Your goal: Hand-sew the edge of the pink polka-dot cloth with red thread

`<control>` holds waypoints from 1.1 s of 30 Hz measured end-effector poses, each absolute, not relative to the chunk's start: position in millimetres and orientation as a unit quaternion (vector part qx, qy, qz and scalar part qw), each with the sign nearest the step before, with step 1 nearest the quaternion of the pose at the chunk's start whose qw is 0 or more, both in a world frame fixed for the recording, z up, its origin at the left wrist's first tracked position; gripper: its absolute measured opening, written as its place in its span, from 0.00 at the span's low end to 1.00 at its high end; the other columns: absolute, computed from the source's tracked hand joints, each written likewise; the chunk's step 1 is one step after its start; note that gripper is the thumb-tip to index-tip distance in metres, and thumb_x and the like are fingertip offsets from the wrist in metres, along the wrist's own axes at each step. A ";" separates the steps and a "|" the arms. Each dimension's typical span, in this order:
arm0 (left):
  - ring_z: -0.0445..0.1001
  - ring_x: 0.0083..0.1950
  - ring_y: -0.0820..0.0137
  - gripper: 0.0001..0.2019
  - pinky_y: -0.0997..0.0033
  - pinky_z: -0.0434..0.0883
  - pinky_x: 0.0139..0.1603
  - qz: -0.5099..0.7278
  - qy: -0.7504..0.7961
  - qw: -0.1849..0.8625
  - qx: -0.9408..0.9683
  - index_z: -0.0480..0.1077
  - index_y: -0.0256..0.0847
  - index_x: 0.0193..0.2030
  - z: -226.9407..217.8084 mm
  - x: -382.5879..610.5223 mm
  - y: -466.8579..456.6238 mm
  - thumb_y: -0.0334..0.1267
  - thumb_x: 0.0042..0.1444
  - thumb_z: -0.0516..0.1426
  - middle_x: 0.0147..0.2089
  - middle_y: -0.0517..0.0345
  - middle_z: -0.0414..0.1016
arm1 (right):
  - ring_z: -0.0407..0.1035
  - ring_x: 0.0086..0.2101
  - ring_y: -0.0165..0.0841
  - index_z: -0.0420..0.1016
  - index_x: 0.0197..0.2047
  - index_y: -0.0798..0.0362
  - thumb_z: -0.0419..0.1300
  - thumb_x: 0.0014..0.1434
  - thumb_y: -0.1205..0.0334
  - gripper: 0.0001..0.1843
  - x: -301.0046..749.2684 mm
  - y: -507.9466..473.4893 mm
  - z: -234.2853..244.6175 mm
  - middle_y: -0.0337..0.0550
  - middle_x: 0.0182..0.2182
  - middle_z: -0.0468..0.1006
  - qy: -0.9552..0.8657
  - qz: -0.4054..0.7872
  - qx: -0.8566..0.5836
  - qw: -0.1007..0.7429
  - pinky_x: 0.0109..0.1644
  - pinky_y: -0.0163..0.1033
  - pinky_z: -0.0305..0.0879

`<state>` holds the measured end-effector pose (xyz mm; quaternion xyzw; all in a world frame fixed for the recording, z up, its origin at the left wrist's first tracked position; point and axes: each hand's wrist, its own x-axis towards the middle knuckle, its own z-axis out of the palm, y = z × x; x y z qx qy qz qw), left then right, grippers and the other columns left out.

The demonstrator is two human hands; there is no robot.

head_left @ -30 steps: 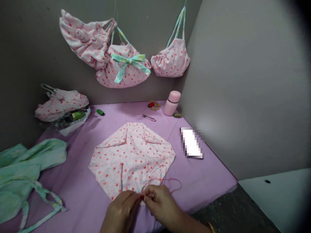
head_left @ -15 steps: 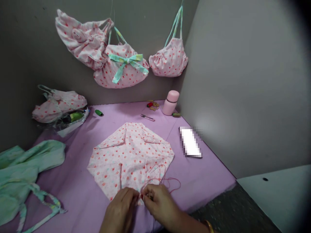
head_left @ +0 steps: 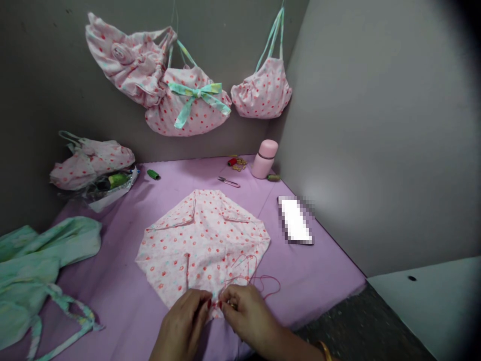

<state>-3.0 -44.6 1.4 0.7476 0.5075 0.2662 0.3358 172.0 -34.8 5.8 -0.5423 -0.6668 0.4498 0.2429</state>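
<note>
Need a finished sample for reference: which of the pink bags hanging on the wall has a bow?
The middle bag: a mint-green bow is tied across its front. The left bag and right bag have none.

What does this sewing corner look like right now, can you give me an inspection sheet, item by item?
Surface: purple table cover, smooth.
Job's things: pink dotted fabric spread flat at centre; red thread looped over its near right corner.
Clutter: thread snips, pink bottle and green spool at the back; green cloth heaped left; blurred flat item right.
Grippers: left hand and right hand pinch the fabric's near edge, fingertips meeting.
Cables: nothing seen.
Surroundings: grey walls; three pink bags hang on the back wall.
</note>
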 end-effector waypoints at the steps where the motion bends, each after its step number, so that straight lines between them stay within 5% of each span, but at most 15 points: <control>1: 0.73 0.37 0.72 0.06 0.75 0.71 0.37 0.266 0.507 0.334 0.749 0.65 0.46 0.41 1.6 -2.8 -44.6 0.37 0.61 0.49 0.36 0.60 0.72 | 0.67 0.26 0.27 0.74 0.29 0.56 0.52 0.52 0.73 0.10 171.9 -34.7 6.1 0.39 0.24 0.75 -0.666 0.453 -0.541 0.243 0.28 0.29 0.57; 5: 0.73 0.40 0.71 0.08 0.73 0.72 0.39 0.260 0.484 0.321 0.772 0.64 0.46 0.46 3.3 0.5 -42.9 0.35 0.60 0.50 0.39 0.58 0.72 | 0.67 0.26 0.27 0.74 0.28 0.56 0.52 0.52 0.73 0.10 171.2 -34.4 8.8 0.39 0.24 0.75 -0.656 0.465 -0.537 0.253 0.29 0.29 0.58; 15: 0.72 0.32 0.72 0.09 0.74 0.70 0.32 0.247 0.490 0.286 0.786 0.65 0.43 0.32 0.7 5.0 -39.6 0.33 0.61 0.47 0.31 0.61 0.71 | 0.67 0.26 0.28 0.75 0.29 0.56 0.53 0.52 0.72 0.10 170.1 -33.7 8.5 0.40 0.25 0.76 -0.668 0.446 -0.552 0.223 0.29 0.29 0.56; 33: 0.73 0.35 0.69 0.07 0.70 0.72 0.34 0.195 0.530 0.214 0.797 0.67 0.44 0.35 -5.3 -1.6 -47.3 0.29 0.58 0.50 0.33 0.60 0.72 | 0.63 0.20 0.26 0.71 0.35 0.53 0.52 0.54 0.68 0.07 170.8 -39.1 10.7 0.35 0.19 0.70 -0.707 0.380 -0.568 0.180 0.23 0.30 0.49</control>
